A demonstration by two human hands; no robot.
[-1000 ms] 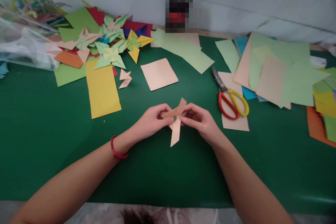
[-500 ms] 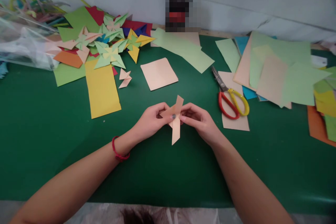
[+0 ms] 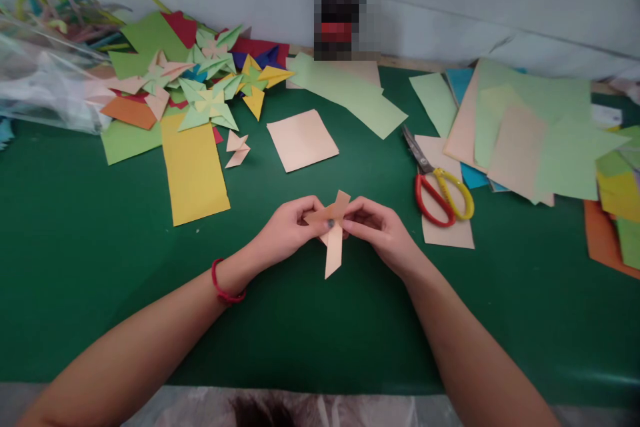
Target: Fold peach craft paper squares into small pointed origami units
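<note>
Between my two hands is a folded pale-peach origami paper (image 3: 334, 247), its narrow pointed flaps sticking out up and down. My left hand (image 3: 299, 225) pinches its left side, thumb on top near the middle. From the right, my right hand (image 3: 374, 223) grips the paper's edge between thumb and fingers; its other fingers curl underneath, partly hidden. Beyond the hands lies a stack of square peach paper (image 3: 303, 141). A small folded peach piece (image 3: 237, 149) sits to its left.
Scissors (image 3: 437, 187) with red and yellow handles rest on a peach sheet (image 3: 449, 233) at right. Loose coloured sheets (image 3: 565, 153) cover the back right. Folded paper stars (image 3: 210, 105) and a yellow sheet (image 3: 196, 173) lie at left on the green table (image 3: 320, 340).
The upper flap of the folded paper has tipped slightly toward me and the lower flap has swung a little left. Both hands keep nearly the same place.
</note>
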